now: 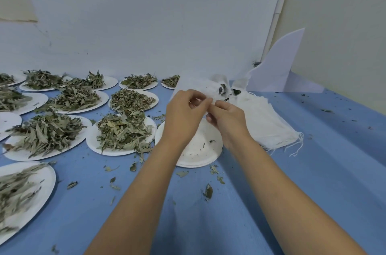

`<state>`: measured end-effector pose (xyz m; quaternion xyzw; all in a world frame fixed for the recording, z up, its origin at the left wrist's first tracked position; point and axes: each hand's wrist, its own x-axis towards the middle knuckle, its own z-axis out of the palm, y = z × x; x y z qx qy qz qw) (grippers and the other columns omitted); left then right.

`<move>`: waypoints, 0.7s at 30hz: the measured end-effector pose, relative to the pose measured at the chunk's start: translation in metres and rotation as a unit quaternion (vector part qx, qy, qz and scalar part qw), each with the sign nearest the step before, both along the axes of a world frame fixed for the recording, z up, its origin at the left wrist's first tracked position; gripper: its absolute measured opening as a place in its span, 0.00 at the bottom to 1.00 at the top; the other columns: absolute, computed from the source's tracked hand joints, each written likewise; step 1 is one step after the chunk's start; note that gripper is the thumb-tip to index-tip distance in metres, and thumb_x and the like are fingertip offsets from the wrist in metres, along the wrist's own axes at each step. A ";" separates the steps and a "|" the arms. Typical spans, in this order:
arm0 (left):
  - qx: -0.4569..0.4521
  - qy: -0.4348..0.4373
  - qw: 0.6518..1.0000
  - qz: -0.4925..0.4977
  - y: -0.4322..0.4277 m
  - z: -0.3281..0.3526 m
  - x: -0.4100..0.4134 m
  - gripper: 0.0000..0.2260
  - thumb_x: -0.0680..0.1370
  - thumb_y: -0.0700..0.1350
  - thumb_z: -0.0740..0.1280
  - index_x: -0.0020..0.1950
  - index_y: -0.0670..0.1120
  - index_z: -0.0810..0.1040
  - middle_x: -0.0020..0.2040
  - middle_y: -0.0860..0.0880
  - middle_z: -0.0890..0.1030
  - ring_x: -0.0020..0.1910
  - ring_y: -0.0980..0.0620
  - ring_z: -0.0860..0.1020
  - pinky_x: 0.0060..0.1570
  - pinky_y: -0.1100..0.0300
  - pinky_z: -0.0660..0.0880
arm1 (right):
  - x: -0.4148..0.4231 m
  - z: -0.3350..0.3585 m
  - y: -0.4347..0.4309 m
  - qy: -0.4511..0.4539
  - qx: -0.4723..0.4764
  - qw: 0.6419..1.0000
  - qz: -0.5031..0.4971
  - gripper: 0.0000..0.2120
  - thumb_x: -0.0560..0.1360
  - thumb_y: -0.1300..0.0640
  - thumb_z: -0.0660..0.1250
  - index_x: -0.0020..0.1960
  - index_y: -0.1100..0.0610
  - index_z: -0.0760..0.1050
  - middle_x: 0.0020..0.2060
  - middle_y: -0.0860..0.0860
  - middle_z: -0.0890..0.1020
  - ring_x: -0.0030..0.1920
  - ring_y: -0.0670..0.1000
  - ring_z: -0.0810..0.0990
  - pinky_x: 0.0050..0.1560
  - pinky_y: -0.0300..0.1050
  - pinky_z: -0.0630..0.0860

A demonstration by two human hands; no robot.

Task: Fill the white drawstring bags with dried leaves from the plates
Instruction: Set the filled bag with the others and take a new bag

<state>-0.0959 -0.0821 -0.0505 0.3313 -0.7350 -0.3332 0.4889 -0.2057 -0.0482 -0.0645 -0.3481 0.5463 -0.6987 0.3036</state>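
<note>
My left hand and my right hand meet above a nearly bare white paper plate, and both pinch the top of a white drawstring bag held between them. Most of that bag is hidden behind my fingers. A stack of flat white bags lies just right of my hands, its loose strings trailing on the blue cloth. Behind it stand filled bags with dark leaves showing. Several paper plates heaped with dried leaves spread to the left.
The table is covered with a blue cloth strewn with leaf crumbs. A white wall rises right behind the plates. A curved white board leans in the back right corner.
</note>
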 end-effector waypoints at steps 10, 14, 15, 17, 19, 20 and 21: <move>0.015 -0.016 0.996 0.092 -0.010 -0.006 0.005 0.03 0.76 0.43 0.66 0.45 0.45 0.73 0.40 0.51 0.76 0.37 0.57 0.72 0.32 0.72 0.67 | 0.015 0.001 0.005 0.245 0.020 0.968 0.050 0.05 0.70 0.57 0.72 0.46 0.53 0.84 0.40 0.47 0.85 0.46 0.45 0.83 0.50 0.44 0.79; 0.046 0.019 0.990 0.133 -0.020 -0.006 0.017 0.03 0.76 0.40 0.65 0.48 0.45 0.72 0.32 0.52 0.72 0.30 0.52 0.72 0.31 0.68 0.71 | 0.011 -0.001 -0.003 0.158 0.015 0.984 0.084 0.11 0.75 0.63 0.65 0.53 0.53 0.81 0.47 0.48 0.83 0.47 0.46 0.82 0.49 0.39 0.80; 0.060 0.037 0.987 0.144 -0.023 -0.005 0.021 0.04 0.76 0.39 0.64 0.49 0.45 0.72 0.31 0.52 0.71 0.30 0.50 0.73 0.35 0.61 0.76 | 0.009 0.001 -0.008 0.147 0.018 0.986 0.072 0.11 0.76 0.64 0.63 0.53 0.54 0.80 0.47 0.49 0.82 0.45 0.46 0.83 0.47 0.37 0.80; 0.084 0.065 0.981 0.163 -0.033 -0.003 0.033 0.05 0.77 0.38 0.64 0.51 0.44 0.73 0.32 0.51 0.72 0.32 0.47 0.78 0.38 0.51 0.79 | 0.004 0.005 -0.026 0.140 0.045 0.988 0.051 0.11 0.77 0.64 0.60 0.54 0.56 0.79 0.46 0.48 0.81 0.40 0.45 0.81 0.43 0.37 0.79; 0.106 0.078 0.976 0.176 -0.048 0.000 0.042 0.05 0.78 0.40 0.64 0.53 0.43 0.73 0.37 0.48 0.75 0.41 0.41 0.80 0.44 0.46 0.79 | -0.001 0.011 -0.053 0.151 0.087 0.984 0.041 0.12 0.77 0.64 0.59 0.57 0.60 0.78 0.43 0.49 0.79 0.40 0.48 0.79 0.44 0.40 0.78; 0.114 0.080 0.973 0.184 -0.058 0.002 0.046 0.05 0.78 0.41 0.63 0.54 0.43 0.73 0.41 0.45 0.78 0.43 0.40 0.80 0.46 0.45 0.78 | -0.004 0.015 -0.069 0.176 0.105 0.978 0.032 0.13 0.77 0.65 0.59 0.58 0.63 0.78 0.42 0.50 0.79 0.41 0.50 0.78 0.46 0.42 0.77; 0.121 0.082 0.970 0.193 -0.069 0.004 0.049 0.06 0.79 0.42 0.63 0.54 0.43 0.73 0.44 0.43 0.79 0.45 0.40 0.80 0.46 0.46 0.79 | -0.006 0.018 -0.086 0.230 0.124 0.965 0.020 0.14 0.76 0.65 0.58 0.57 0.64 0.78 0.41 0.51 0.78 0.43 0.52 0.76 0.47 0.45 0.74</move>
